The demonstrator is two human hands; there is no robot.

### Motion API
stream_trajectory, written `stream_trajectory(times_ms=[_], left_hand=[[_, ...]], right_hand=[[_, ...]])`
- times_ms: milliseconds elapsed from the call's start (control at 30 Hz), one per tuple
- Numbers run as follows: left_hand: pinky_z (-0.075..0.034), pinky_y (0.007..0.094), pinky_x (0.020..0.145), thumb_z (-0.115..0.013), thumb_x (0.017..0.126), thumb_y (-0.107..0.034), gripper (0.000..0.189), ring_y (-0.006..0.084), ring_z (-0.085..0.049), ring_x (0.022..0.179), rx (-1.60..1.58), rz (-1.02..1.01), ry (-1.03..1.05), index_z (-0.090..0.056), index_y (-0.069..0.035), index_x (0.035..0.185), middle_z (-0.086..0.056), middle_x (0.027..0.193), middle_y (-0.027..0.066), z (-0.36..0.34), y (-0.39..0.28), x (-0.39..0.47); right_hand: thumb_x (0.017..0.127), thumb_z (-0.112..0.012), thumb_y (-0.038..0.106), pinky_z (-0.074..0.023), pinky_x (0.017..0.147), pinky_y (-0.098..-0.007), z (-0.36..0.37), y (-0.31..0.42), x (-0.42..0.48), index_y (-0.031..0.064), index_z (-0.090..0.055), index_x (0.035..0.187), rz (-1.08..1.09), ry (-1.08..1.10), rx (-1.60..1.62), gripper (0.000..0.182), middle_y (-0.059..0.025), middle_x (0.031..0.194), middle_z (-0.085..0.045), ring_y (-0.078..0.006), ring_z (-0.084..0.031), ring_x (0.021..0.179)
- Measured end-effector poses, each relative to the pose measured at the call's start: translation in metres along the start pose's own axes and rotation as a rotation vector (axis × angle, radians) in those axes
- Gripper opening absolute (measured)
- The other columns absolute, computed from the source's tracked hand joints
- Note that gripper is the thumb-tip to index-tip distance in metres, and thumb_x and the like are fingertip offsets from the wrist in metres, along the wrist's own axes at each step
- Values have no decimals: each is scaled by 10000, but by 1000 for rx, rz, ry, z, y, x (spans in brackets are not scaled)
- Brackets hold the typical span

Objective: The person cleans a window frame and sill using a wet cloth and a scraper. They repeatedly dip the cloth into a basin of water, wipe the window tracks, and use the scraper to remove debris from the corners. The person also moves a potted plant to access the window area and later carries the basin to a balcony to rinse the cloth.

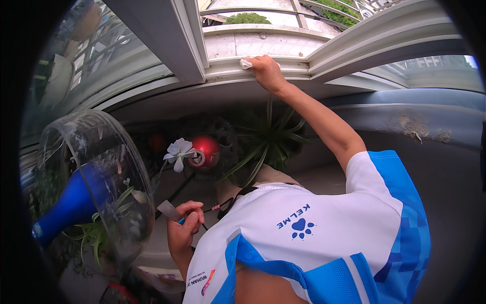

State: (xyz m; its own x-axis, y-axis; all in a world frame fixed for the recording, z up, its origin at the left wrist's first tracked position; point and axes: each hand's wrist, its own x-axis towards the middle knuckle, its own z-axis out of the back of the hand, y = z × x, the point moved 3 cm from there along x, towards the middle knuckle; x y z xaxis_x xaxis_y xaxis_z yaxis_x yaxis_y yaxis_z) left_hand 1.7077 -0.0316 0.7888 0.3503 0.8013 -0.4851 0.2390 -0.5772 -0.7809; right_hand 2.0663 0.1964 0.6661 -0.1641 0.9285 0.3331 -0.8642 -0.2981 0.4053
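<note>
My right hand (265,71) is stretched out to the window, shut on a crumpled white tissue or cloth (246,64). It presses this against the white sliding-window track (224,70). Low at my left side, my left hand (183,224) is closed around a small tool, apparently a scraper. Its flat grey blade (169,210) sticks out past the fingers, and a bit of blue handle shows between them. Most of that handle is hidden by the hand.
A large clear glass bowl (142,212) and a blue bottle (72,205) stand at left. Below the sill are a red round vase (205,152), a pale succulent (179,154) and a spider plant (271,140). Metal railings (250,11) run outside. Blue-grey fabric (410,110) lies at right.
</note>
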Motion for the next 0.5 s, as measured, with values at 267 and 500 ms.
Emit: stream_trajectory(times_ms=[267, 500], left_hand=[[-249, 174, 434, -554, 844, -46, 193, 31, -342, 482, 15, 10, -78, -604, 5, 1023, -546, 712, 64, -5, -3, -9], [-246, 168, 435, -541, 859, -43, 204, 30, -329, 478, 31, 48, -91, -587, 7, 1051, -552, 717, 70, -17, -3, -3]], right_hand=[[692, -580, 96, -412, 715, -324, 5, 112, 2, 102, -630, 913, 270, -263, -83, 227, -19, 878, -588, -195, -555, 846], [739, -543, 128, -435, 752, -323, -27, 118, 0, 74, -600, 971, 256, -71, -199, 245, -47, 956, -593, -200, -556, 882]])
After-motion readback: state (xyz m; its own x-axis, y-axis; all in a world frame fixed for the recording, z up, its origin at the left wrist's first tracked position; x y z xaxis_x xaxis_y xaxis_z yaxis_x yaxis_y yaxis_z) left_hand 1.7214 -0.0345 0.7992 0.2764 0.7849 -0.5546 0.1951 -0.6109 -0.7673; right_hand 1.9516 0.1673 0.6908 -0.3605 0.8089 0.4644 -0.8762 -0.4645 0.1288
